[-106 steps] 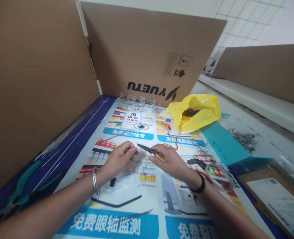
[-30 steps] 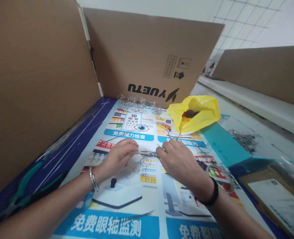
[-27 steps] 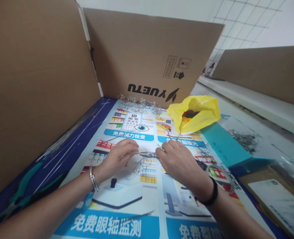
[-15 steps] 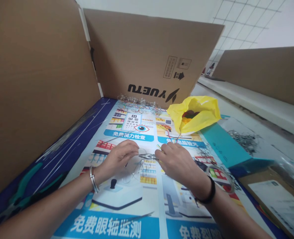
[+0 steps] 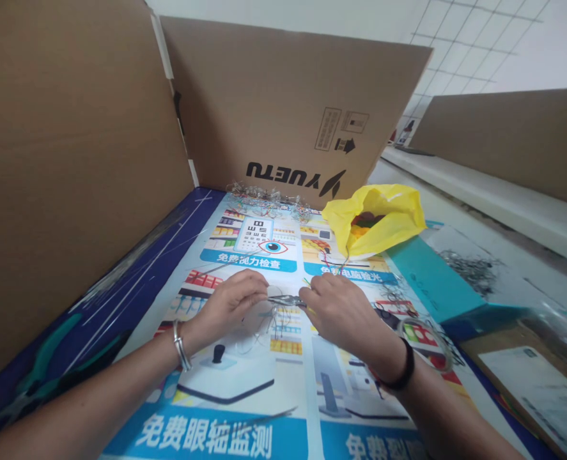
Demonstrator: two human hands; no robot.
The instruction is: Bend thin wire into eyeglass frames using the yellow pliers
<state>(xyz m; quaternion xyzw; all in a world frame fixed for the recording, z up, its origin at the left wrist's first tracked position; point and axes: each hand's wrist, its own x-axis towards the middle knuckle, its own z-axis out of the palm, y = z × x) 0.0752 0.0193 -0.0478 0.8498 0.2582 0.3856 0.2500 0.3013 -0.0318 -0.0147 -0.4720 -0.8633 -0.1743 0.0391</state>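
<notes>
My right hand [image 5: 338, 314], clamped on the pliers [image 5: 287, 300], has turned knuckles-up; their tips now meet my left hand [image 5: 239, 301], pinched seemingly on wire [image 5: 277, 322], apparently within their bite.

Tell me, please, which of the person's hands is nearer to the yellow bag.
Right. The right hand, gripping the pliers, is on the near side of the yellow bag, slightly left; the left hand is farther off, to the bag's left, near the pliers' tips.
</notes>
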